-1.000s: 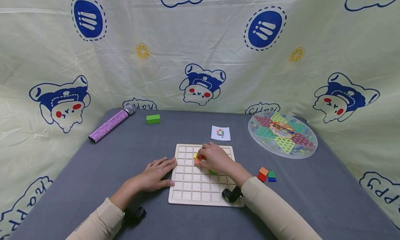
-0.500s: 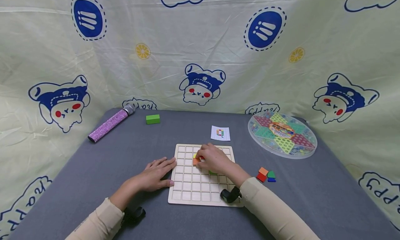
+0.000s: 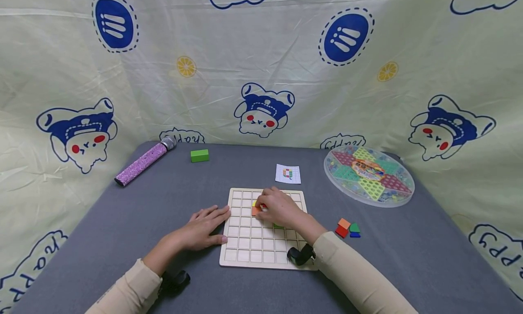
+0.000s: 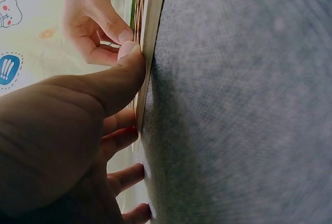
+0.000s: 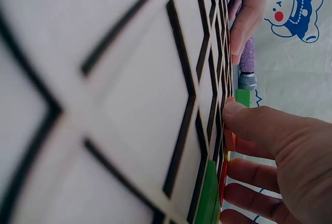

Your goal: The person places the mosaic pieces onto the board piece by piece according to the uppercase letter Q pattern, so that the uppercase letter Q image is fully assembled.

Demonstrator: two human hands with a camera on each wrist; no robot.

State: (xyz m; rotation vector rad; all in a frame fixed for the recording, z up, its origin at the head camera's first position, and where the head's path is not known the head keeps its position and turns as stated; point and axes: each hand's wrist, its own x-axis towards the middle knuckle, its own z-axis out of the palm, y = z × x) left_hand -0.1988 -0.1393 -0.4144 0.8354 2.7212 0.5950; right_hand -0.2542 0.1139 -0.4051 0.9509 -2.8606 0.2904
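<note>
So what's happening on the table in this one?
A person is working at a wooden grid board on a grey table. The right hand rests on the board's upper middle, fingertips on an orange tile beside yellow, red and green pieces already in the grid. The left hand lies flat against the board's left edge, steadying it. A pattern card sits just beyond the board, and a few spare tiles lie to its right.

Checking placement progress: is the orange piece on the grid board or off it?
On it: the orange piece lies on the grid board under the right hand.
</note>
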